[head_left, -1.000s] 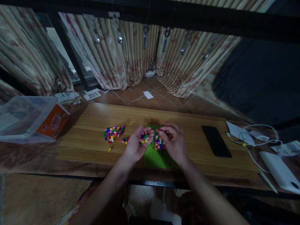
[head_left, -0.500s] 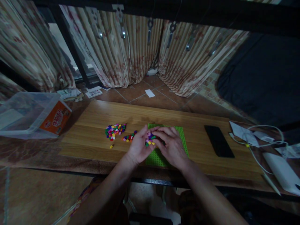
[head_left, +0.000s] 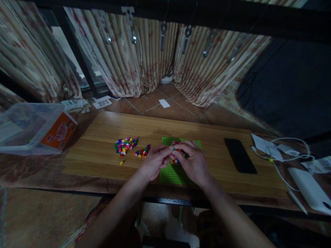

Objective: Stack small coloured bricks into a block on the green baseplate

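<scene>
Both hands, left hand and right hand, pinch small bricks over the green baseplate, near the table edge.

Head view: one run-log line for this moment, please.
left hand: curled beside right | right hand: over small bricks on green baseplate | loose brick pile: left | phone: right

Bright green studded baseplate; multicoloured small bricks in red, yellow, blue, pink, green; light wood-grain worktop; black phone; orange box; beige striped curtains.
</scene>
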`<state>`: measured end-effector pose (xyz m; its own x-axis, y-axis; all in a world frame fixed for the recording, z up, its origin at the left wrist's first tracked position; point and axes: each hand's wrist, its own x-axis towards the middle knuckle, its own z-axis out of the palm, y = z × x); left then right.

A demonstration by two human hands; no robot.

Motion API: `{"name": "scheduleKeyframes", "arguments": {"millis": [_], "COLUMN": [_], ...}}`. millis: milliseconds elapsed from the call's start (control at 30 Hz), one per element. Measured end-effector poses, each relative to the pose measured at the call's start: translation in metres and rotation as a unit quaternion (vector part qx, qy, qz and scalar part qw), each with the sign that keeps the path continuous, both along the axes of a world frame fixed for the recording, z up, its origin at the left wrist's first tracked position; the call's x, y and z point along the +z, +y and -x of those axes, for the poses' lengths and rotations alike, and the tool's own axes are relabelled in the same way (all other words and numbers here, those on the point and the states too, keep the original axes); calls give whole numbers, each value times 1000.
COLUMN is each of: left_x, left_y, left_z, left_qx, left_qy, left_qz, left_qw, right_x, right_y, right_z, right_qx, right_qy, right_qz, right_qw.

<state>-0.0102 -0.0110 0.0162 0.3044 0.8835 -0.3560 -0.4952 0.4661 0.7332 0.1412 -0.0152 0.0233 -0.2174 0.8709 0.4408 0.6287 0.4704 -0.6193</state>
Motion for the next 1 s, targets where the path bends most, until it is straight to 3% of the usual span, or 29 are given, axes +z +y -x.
{"name": "scheduleKeyframes", "arguments": {"millis": [300, 500, 833, 1000], "left_x": [-1, -2, -15, -20], "left_y": [1, 6, 7, 7], "left_z": [6, 12, 14, 8], "left_qx": [-57, -11, 6, -1], "left_qy": [-54, 12, 99, 116], "left_qz": [16, -14, -3, 4], "left_qw": [997, 1000, 995, 993], "right_x": [1, -2, -2, -6], "right_y": [1, 1, 1, 2], "right_z": [-2, -10, -27, -27], "right_qx": [41, 7, 17, 15], "right_qy": [139, 219, 13, -22], "right_qz": [105, 147, 63, 9], "right_qw": [984, 965, 998, 1000]}}
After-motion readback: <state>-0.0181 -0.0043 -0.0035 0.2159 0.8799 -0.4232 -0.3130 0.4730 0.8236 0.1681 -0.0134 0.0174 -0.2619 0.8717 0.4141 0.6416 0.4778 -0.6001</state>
